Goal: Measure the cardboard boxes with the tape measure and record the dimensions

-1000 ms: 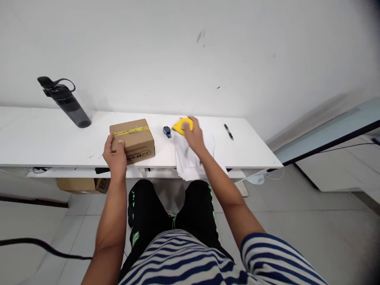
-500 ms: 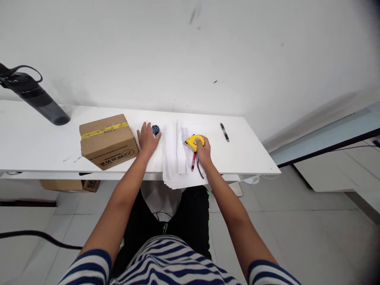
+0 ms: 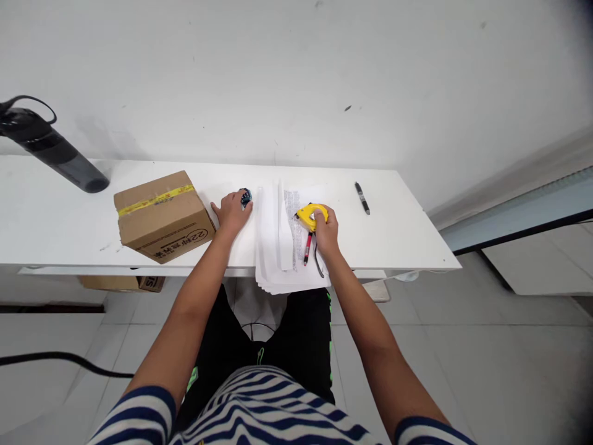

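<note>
My right hand (image 3: 328, 235) is closed around a yellow tape measure (image 3: 306, 216), held over a stack of white papers (image 3: 269, 247). Below the tape measure lies a red and black pen (image 3: 307, 250) on the papers, and the tape measure's dark wrist strap (image 3: 318, 261) hangs down beside it. My left hand (image 3: 233, 211) rests on the white table with its fingers apart. Its thumb and forefinger are at a dark smartwatch (image 3: 246, 198), partly covering it; whether they grip it is hard to see.
A taped cardboard box (image 3: 162, 216) stands left of my left hand. Farther left is a dark water bottle (image 3: 65, 154). A black pen (image 3: 362, 198) lies toward the right end of the white table (image 3: 398, 241). The papers overhang the front edge. A wall runs behind.
The left hand's fingers have drawn in over the smartwatch, covering part of it. The right hand still holds the tape measure over the papers. The view has shifted slightly.
</note>
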The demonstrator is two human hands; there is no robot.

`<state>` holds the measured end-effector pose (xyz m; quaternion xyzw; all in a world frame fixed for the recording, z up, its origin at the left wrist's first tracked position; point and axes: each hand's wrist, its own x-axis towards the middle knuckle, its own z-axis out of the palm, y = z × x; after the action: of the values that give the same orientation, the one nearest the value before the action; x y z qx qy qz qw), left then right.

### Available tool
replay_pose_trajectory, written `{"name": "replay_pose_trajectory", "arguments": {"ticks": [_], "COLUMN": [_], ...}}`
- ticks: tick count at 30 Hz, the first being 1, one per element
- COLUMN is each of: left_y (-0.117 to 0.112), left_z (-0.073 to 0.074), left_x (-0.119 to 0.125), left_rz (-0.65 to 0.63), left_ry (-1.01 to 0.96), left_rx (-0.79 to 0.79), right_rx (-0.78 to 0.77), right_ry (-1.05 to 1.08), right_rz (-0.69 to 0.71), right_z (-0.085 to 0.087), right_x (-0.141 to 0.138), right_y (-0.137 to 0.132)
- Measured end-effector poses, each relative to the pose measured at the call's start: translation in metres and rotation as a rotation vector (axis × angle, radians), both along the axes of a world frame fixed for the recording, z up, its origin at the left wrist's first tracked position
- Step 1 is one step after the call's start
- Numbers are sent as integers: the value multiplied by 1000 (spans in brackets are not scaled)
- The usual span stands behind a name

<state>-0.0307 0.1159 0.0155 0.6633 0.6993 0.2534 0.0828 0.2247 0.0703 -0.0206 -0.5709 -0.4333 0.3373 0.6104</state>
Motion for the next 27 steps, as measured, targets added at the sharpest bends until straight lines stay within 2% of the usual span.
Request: {"name": "replay_pose_trajectory", "arguments": {"ticks": [10, 20, 27], "left_y": [0, 4, 2], "left_z": [-2, -5, -4], "left_x": [0, 0, 0], "left_rz": [0, 12, -8], "left_ry": [34, 53, 15], "left_rx": [-2, -6, 29], "right_rx": [2, -16, -28], "right_ry": [4, 22, 15], "right_rz": [-6, 6, 4], "right_z": [-4, 11, 14], "right_x": [1, -3, -4], "right_y": [2, -5, -7]}}
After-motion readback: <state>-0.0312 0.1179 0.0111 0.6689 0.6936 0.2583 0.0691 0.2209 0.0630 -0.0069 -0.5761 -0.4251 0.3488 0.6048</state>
